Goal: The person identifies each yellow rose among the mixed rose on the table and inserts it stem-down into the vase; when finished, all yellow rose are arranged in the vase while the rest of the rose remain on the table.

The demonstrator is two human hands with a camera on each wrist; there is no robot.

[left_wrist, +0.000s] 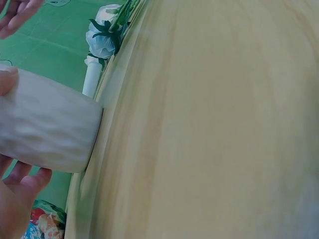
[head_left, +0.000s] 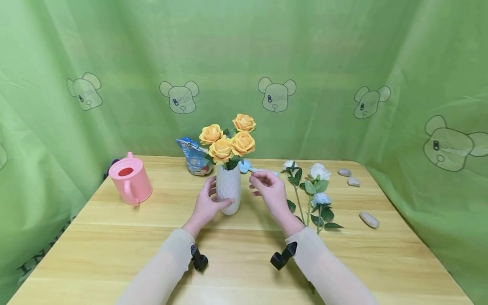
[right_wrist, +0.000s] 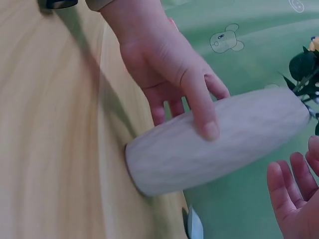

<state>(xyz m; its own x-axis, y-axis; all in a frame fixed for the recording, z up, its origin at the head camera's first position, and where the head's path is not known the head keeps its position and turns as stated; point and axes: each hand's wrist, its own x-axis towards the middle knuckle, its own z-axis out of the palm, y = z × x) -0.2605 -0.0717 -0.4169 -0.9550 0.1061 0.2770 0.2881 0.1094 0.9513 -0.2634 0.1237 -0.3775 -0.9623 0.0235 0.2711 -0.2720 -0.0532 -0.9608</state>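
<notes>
A white ribbed vase (head_left: 228, 191) stands upright near the middle of the wooden table (head_left: 114, 245) and holds several orange roses (head_left: 228, 137). My left hand (head_left: 213, 198) grips the vase from its left side. In the right wrist view the thumb lies across the front of the vase (right_wrist: 219, 139) and the fingers wrap behind it. My right hand (head_left: 264, 183) hovers just to the right of the vase, apart from it. Its fingers (right_wrist: 291, 191) are relaxed and hold nothing. The left wrist view shows the vase's body (left_wrist: 45, 129) close up.
A pink watering can (head_left: 130, 180) stands at the left and a blue snack bag (head_left: 196, 159) behind the vase. White roses (head_left: 316, 190) with leafy stems lie right of my right hand, with three pebbles (head_left: 369, 219) beyond. Green cloth walls enclose the table.
</notes>
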